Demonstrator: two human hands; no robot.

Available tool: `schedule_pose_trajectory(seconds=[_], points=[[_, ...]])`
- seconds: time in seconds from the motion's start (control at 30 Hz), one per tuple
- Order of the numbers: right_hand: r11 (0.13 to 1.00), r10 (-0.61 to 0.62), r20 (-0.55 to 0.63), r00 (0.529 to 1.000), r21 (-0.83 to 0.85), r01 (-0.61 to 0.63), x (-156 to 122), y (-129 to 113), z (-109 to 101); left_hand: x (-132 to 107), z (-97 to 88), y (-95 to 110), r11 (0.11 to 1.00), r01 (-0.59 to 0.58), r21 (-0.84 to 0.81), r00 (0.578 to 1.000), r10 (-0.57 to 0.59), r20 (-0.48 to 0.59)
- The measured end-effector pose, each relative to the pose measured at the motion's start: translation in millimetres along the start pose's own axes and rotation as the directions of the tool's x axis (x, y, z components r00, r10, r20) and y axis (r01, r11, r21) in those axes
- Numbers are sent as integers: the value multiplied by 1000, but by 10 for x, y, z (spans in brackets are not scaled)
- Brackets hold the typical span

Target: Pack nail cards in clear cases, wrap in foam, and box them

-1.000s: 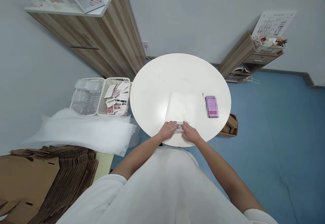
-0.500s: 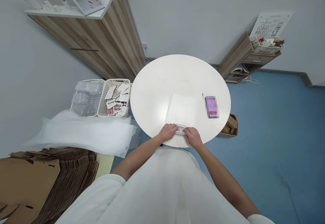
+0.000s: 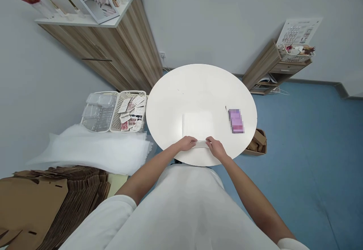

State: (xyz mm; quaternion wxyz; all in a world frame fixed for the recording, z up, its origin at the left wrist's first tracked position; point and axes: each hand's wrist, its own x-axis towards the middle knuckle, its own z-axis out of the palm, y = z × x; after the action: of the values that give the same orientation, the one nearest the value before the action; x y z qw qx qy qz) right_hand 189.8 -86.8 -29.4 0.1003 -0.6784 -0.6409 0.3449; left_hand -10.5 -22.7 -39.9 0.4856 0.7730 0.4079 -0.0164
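My left hand [image 3: 187, 143] and my right hand [image 3: 216, 147] grip opposite ends of a small flat plastic case [image 3: 201, 144] at the near edge of the round white table [image 3: 164, 99]. The case looks whitish now, apparently covered by a fold of thin white foam sheet. Its contents cannot be made out. The rest of the foam sheet [image 3: 197, 124] lies flat on the tabletop, stretching away from my hands. Fingers on both hands are curled round the case, with the thumbs toward its near side.
On the table's right lies a pixelated purple object [image 3: 236, 121]. Left of the table are a basket of printed cards [image 3: 132, 110], a basket of clear cases [image 3: 100, 110], stacked foam sheets [image 3: 96, 148] and flattened cardboard [image 3: 34, 201]. A cardboard box [image 3: 256, 144] stands at right.
The case showed pinkish contents earlier; now its top is whitish and covered. The foam sheet's flat part looks shorter. Both hands stay at the case's ends, and the view has shifted slightly.
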Motion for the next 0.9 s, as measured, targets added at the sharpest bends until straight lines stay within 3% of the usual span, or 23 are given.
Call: schedule_pose_trajectory(seconds=[0.17,0.33,0.5,0.57,0.63,0.73,0.83,0.9], points=[[983,109,86,990,136,-120,295,19,-70,134,-128,-120,980,195,-37,981,-195,19],[962,142,117,983,220,-165,521,81,-13,154,-80,-293,937,345,54,934,-337,-122],[965,165,98,981,188,-181,573,143,95,64,17,-265,911,395,119,895,-352,-275],[969,169,68,983,168,-178,544,175,127,30,51,-195,918,365,158,889,-292,-353],[974,161,33,986,155,-164,508,205,150,11,81,-126,935,252,249,901,-132,-414],[981,136,9,991,139,-135,472,228,169,16,123,-66,913,21,408,921,141,-363],[991,116,-29,993,73,-114,448,213,175,39,158,-62,885,-57,462,943,199,-266],[996,83,-118,990,-36,-87,406,184,178,49,167,-73,877,-61,477,952,195,-236]])
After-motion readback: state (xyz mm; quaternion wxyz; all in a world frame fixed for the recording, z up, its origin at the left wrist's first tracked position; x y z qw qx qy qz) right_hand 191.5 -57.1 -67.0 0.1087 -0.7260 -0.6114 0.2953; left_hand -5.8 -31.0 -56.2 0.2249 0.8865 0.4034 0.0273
